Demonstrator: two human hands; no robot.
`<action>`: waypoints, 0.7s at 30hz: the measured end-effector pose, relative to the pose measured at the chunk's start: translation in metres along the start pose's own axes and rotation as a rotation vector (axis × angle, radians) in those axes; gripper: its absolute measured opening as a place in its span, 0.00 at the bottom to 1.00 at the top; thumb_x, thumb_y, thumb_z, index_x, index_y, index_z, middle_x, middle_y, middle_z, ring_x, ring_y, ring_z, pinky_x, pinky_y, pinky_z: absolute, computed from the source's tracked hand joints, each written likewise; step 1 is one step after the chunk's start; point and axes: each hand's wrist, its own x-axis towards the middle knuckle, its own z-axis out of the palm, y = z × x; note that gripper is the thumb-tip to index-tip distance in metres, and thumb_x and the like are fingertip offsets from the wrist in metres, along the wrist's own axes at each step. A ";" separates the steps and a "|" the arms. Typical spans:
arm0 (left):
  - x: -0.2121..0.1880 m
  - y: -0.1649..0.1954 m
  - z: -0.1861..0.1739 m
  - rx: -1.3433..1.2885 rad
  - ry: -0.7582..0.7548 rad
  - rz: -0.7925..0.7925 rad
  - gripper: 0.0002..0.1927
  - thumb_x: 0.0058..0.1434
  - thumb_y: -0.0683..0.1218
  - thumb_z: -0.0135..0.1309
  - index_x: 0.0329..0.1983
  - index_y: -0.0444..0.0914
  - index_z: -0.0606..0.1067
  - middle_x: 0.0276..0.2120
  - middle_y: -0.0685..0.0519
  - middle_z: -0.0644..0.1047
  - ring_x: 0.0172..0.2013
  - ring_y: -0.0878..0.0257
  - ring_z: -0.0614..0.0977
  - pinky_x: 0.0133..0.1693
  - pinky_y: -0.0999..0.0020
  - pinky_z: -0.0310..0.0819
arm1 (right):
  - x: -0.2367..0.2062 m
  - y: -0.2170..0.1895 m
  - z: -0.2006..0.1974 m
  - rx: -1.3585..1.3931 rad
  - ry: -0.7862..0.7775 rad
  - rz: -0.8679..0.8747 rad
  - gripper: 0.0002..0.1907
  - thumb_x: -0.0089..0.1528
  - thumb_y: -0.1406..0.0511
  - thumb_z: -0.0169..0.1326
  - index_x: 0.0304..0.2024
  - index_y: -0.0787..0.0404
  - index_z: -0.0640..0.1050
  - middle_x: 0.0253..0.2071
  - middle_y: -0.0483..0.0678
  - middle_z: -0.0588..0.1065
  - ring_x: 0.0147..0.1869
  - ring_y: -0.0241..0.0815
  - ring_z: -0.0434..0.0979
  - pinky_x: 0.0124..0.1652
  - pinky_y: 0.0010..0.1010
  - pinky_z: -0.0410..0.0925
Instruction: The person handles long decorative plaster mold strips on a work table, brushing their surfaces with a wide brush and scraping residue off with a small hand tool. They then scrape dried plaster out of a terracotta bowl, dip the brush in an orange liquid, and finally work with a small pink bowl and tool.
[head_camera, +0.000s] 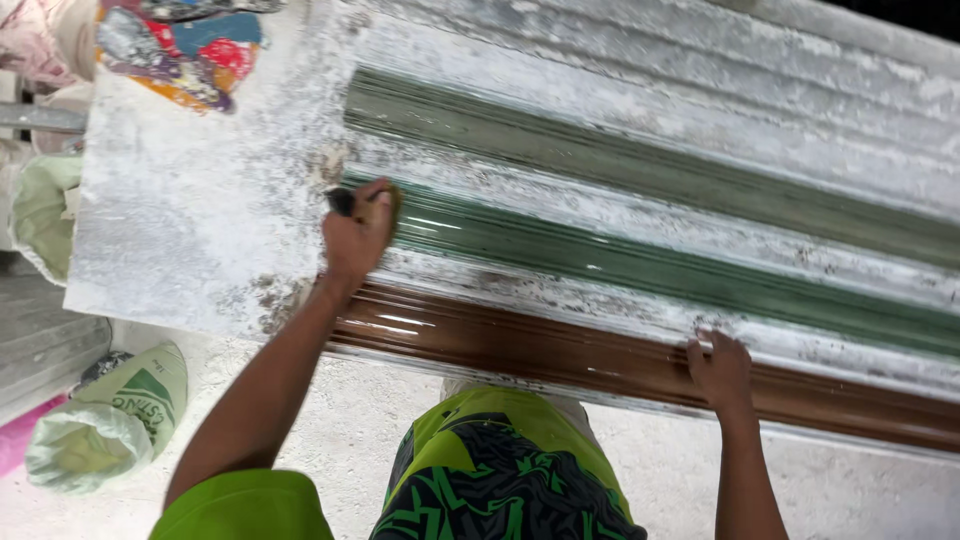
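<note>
A person in a bright green shirt and green and black shorts stands at a long white dusty work table (190, 220). On it lie 3 long ridged moulds, side by side. The left hand (355, 235) is closed tight around a small brush with a dark handle (345, 200). The brush sits at the near end of the shiny green ridged mould (640, 265), right where the wet green starts. The right hand (718, 368) is far along to the side, laid open and flat, fingers spread, on the top edge of the shiny brown ridged mould (560, 355). It holds nothing. The brown mould runs between both hands, closest to the person. A duller grey-green ridged mould (600, 160) lies farther back. A pale green sack (110, 415) slumps on the floor by the table.
</note>
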 end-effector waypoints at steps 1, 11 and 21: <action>-0.007 0.010 0.023 0.009 -0.019 0.054 0.14 0.71 0.48 0.56 0.54 0.37 0.80 0.41 0.43 0.84 0.41 0.59 0.87 0.42 0.64 0.79 | -0.005 0.006 -0.001 0.027 0.019 -0.026 0.20 0.66 0.56 0.52 0.54 0.61 0.81 0.55 0.60 0.78 0.64 0.60 0.73 0.67 0.50 0.61; -0.113 0.155 0.308 -0.048 -0.363 -0.068 0.19 0.66 0.54 0.56 0.57 0.43 0.80 0.32 0.45 0.84 0.31 0.56 0.86 0.36 0.59 0.79 | -0.086 0.109 -0.032 0.251 0.197 0.108 0.22 0.69 0.56 0.51 0.60 0.61 0.76 0.68 0.59 0.68 0.77 0.69 0.55 0.70 0.55 0.50; -0.229 0.278 0.596 0.070 -0.578 0.013 0.25 0.68 0.55 0.57 0.65 0.42 0.74 0.43 0.48 0.83 0.36 0.60 0.86 0.37 0.65 0.81 | -0.237 0.318 -0.068 0.481 0.450 0.233 0.15 0.66 0.63 0.54 0.56 0.58 0.76 0.63 0.53 0.72 0.75 0.58 0.60 0.69 0.48 0.58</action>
